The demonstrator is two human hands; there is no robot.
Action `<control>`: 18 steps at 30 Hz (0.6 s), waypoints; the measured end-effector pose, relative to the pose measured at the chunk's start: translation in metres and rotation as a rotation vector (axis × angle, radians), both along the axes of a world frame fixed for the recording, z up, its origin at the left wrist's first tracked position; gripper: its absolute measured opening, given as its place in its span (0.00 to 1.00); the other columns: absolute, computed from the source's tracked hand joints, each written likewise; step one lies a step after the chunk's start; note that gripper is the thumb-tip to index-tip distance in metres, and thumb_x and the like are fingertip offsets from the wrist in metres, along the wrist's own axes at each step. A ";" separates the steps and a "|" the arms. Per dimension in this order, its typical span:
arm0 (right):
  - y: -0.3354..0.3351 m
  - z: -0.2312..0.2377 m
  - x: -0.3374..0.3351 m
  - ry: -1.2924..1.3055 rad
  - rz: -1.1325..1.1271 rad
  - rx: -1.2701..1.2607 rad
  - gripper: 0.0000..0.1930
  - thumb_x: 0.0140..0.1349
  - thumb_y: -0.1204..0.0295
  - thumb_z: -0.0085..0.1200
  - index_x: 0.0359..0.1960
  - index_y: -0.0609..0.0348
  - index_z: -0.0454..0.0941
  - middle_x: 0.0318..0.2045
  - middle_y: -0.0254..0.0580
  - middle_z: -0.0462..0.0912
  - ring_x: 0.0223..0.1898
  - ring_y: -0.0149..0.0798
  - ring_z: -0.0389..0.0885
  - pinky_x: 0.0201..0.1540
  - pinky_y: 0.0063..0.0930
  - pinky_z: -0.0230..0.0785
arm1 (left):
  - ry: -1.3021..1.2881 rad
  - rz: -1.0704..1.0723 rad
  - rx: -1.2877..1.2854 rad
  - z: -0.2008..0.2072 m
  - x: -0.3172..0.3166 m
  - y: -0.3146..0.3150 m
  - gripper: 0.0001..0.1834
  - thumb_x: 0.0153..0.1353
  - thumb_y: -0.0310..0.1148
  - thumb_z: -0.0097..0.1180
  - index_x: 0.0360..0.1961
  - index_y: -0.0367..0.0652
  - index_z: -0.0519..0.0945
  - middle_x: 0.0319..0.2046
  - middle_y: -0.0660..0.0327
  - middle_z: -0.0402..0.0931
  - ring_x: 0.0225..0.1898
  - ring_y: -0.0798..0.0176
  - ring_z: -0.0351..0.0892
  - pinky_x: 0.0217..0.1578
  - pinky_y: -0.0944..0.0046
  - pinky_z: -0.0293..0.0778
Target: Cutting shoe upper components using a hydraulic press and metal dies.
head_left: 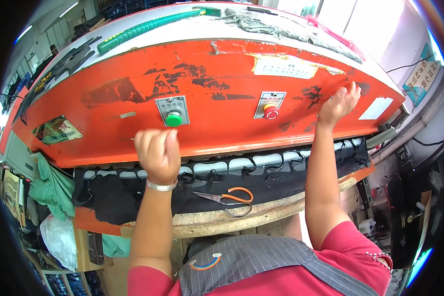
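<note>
My left hand (157,154) is closed in a loose fist, with a silver bracelet (162,185) at the wrist. It hovers in front of the red machine panel (222,118), just below and left of a green push button (173,119); its palm side is hidden. My right hand (338,104) is raised before the panel's right side, fingers loosely bent and apart, nothing visible in them. A red emergency stop knob (271,112) sits between the hands. Below lie orange-handled scissors (228,198), on black fabric (128,190) along the front ledge, touched by neither hand.
A green-handled hammer (153,30) and a crumpled grey cloth (281,29) lie on the machine's white top. Under the panel runs a row of white pads (210,166) with black straps. Green cloth (52,185) and a white plastic bag (59,239) hang at left.
</note>
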State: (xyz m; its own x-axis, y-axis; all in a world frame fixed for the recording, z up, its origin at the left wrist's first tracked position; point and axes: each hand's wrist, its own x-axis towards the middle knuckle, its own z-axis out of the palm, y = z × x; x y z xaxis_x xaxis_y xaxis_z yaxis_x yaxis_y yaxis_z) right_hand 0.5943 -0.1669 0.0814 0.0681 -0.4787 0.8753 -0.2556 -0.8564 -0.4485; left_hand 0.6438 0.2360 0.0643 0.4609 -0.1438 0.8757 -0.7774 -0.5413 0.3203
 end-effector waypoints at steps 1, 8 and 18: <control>0.005 0.003 0.006 -0.008 0.008 0.001 0.26 0.70 0.56 0.36 0.60 0.64 0.64 0.65 0.57 0.59 0.68 0.53 0.52 0.68 0.46 0.41 | 0.118 -0.028 0.166 0.003 0.012 0.005 0.07 0.60 0.25 0.54 0.25 0.37 0.76 0.23 0.56 0.69 0.25 0.54 0.68 0.29 0.59 0.65; 0.044 -0.049 -0.046 0.143 0.275 -0.097 0.22 0.61 0.70 0.53 0.56 0.66 0.67 0.57 0.54 0.66 0.63 0.52 0.58 0.64 0.45 0.49 | 0.570 -0.215 0.177 -0.034 -0.048 0.016 0.14 0.58 0.31 0.58 0.18 0.40 0.70 0.19 0.53 0.64 0.22 0.50 0.66 0.24 0.54 0.63; 0.202 -0.121 -0.174 1.283 0.989 -0.043 0.25 0.41 0.63 0.68 0.42 0.57 0.76 0.38 0.41 0.76 0.41 0.45 0.75 0.43 0.35 0.71 | 0.786 -0.170 0.425 -0.106 -0.168 0.015 0.09 0.55 0.37 0.58 0.31 0.42 0.82 0.31 0.56 0.77 0.38 0.50 0.75 0.41 0.54 0.71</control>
State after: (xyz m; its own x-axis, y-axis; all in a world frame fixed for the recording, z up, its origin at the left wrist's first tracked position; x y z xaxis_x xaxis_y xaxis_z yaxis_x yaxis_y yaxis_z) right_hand 0.4207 0.0347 -0.0396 0.9762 0.2163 0.0135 0.2067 -0.9106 -0.3579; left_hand 0.4755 0.2509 -0.0420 0.8458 -0.5035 0.1761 -0.4998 -0.6327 0.5915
